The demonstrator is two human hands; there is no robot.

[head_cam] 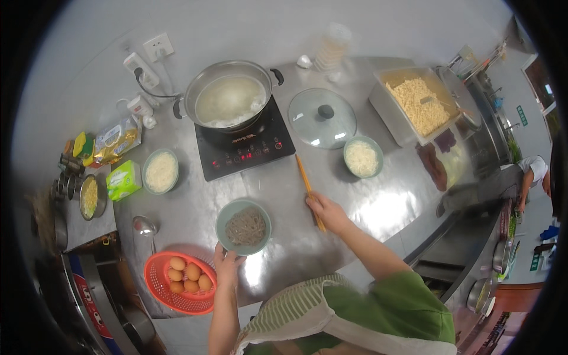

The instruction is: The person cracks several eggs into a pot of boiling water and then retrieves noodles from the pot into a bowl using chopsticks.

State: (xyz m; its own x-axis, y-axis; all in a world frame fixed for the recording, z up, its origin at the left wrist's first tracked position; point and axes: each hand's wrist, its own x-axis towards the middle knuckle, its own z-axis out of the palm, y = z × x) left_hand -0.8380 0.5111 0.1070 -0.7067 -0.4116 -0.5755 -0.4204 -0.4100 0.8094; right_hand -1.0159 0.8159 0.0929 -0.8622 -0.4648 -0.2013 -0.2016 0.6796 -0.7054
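My left hand (227,265) grips the near rim of a pale green bowl (222,239), in which lies a clump of grey-brown noodles (246,226). In my right hand (327,211) is a pair of orange-brown chopsticks (303,171), held near the table with their tips by the cooktop corner. A two-handled steel pot (191,100) of cloudy, foamy liquid (230,100) stands on a black induction cooktop (213,153) with lit red indicators. Green bowls of pale shredded food or noodles stand on both sides: one left (161,171), one right (363,156).
A red plastic basket (153,290) of several brown eggs (191,271) sits near left, beside a ladle (145,226). A glass lid (306,115) lies right of the pot. A steel bin (390,120) holds yellowish crumbly food. At far right, another person (514,177) works at a counter.
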